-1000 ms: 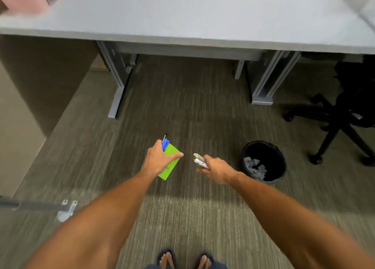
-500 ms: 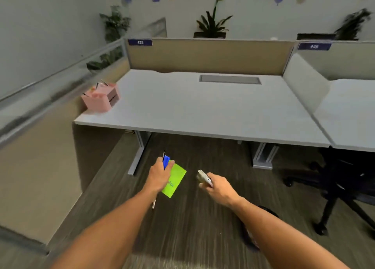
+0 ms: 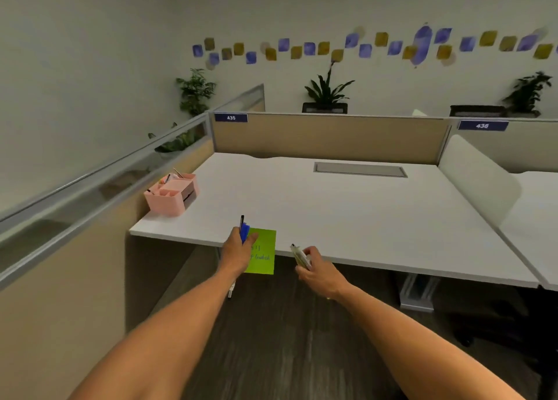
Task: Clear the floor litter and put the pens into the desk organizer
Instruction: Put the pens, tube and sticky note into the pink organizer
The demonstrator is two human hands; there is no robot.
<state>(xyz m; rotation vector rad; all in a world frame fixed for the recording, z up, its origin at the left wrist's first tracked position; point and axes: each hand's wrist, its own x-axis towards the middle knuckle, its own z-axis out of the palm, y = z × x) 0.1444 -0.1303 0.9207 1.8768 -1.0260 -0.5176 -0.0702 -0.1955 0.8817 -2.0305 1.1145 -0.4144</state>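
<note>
My left hand (image 3: 238, 253) is closed on a bright green note (image 3: 263, 253) with blue writing, together with a blue-capped pen (image 3: 243, 229) and a thin dark pen, at the front edge of the white desk (image 3: 332, 206). My right hand (image 3: 317, 271) grips pale markers (image 3: 300, 256) with a dark tip, just below that edge. A pink desk organizer (image 3: 172, 195) stands on the desk's left front corner, holding a few pens, up and to the left of my left hand.
Beige partition panels (image 3: 329, 137) close the desk at the back and the left. A grey cable tray (image 3: 360, 170) is set in the desktop. A white divider (image 3: 480, 179) separates the neighbouring desk. A dark office chair (image 3: 495, 318) stands under the right side.
The view has lifted from the carpet and the black bin up to the desktop. Both hands, still gripping their items, have risen to the desk's front edge.
</note>
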